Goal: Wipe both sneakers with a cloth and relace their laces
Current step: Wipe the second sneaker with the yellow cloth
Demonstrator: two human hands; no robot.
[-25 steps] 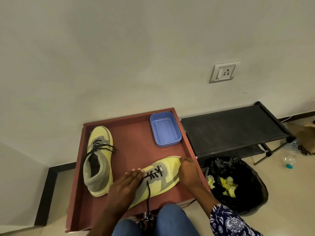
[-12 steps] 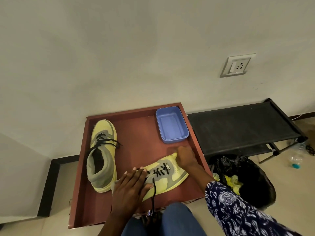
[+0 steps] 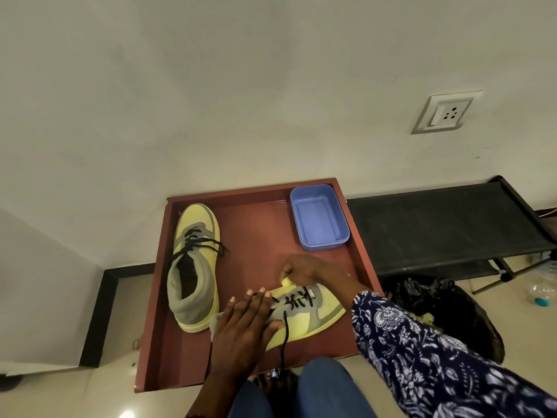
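Near sneaker [image 3: 304,312]: it lay on its side at the front of the red tray [image 3: 256,233], toe pointing right; you could judge it light, with a soft upper and a stiffer sole.
Left hand [image 3: 244,330]: your fingers were straight and pressed flat on the heel end, pinning it without curling round it.
Right hand [image 3: 304,271]: your fingers pinched a small yellow cloth [image 3: 285,282] at the sneaker's far edge, just beside the laces [image 3: 297,300].
Hold advice: you would likely do best bracing the firm sole and heel; the loose black lace trailing off the tray's front edge could snag.
Other sneaker [image 3: 194,263]: it stood upright at the tray's left, laced loosely.
Tub [image 3: 319,217]: blue, at the tray's back right corner.
Surface: the tray looked smooth, so a shoe might slide.
Room: a pale wall with a socket [image 3: 446,113], a black rack [image 3: 446,227] and a bin bag [image 3: 422,297] lay to your right.
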